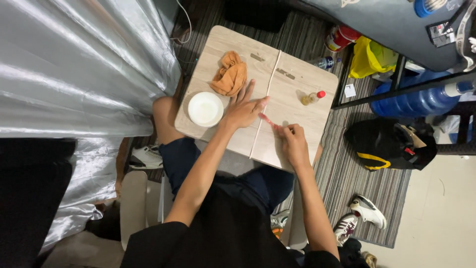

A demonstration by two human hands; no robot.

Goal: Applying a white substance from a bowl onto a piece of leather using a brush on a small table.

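Keep left hand (243, 110) flat, fingers spread, on the table (297, 119), right hand (293, 141) pinching the thin pink stick (268, 120) lightly, near the white bowl (205, 109).

The near end of the thin pink stick (268, 120) is covered by the curled fingers of the right hand (293, 143), and its kind is too small to be made out. The contents of the small red-capped bottle (312, 98) cannot be told. The blue water jug (414, 101) is partly hidden behind a dark bar and cut off by the right edge.
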